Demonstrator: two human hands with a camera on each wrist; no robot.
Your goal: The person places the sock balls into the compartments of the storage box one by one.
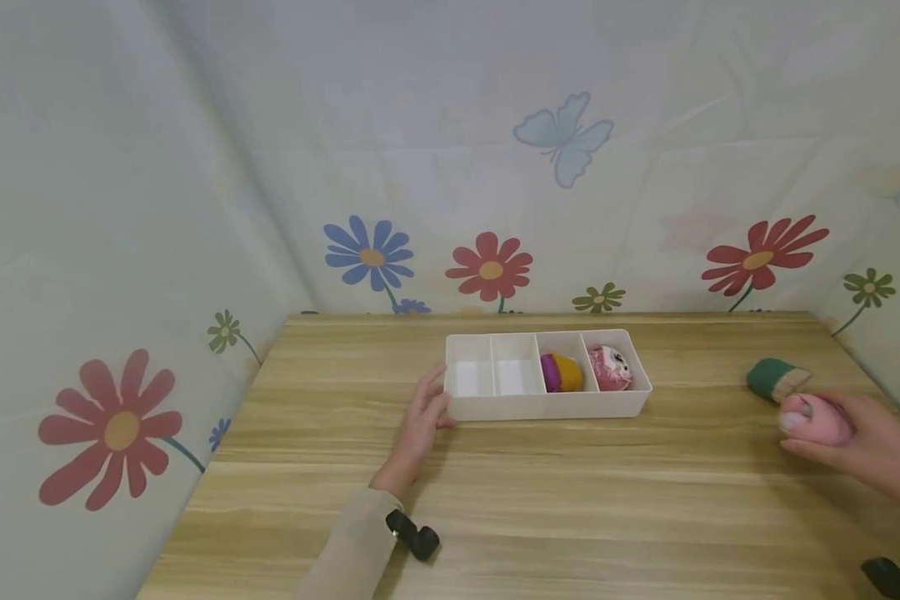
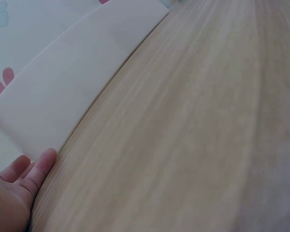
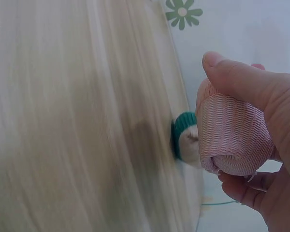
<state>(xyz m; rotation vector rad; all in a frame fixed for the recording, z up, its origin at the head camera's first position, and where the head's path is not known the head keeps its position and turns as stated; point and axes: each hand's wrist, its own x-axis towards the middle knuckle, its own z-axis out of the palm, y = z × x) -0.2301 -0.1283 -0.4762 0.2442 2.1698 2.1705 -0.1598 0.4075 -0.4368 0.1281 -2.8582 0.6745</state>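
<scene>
A white box (image 1: 547,407) with several compartments in a row stands on the table. My left hand (image 1: 422,414) rests against its left end, the fingers along the end wall and one fingertip by the front bottom corner; the left wrist view shows this hand (image 2: 26,186) at the box wall (image 2: 72,72). Off to the right, my right hand (image 1: 873,442) grips a pink rolled-up sock (image 1: 819,421) above the table. Its ribbed knit and coiled end show in the right wrist view, where thumb and fingers hold the roll (image 3: 232,130) from opposite sides.
A green and beige rolled sock (image 1: 776,379) lies on the table just beyond my right hand. Inside the box sit a purple and orange roll (image 1: 562,372) and, at the right end, a pink and white one (image 1: 611,367). Flower-printed cloth (image 1: 435,167) borders the table.
</scene>
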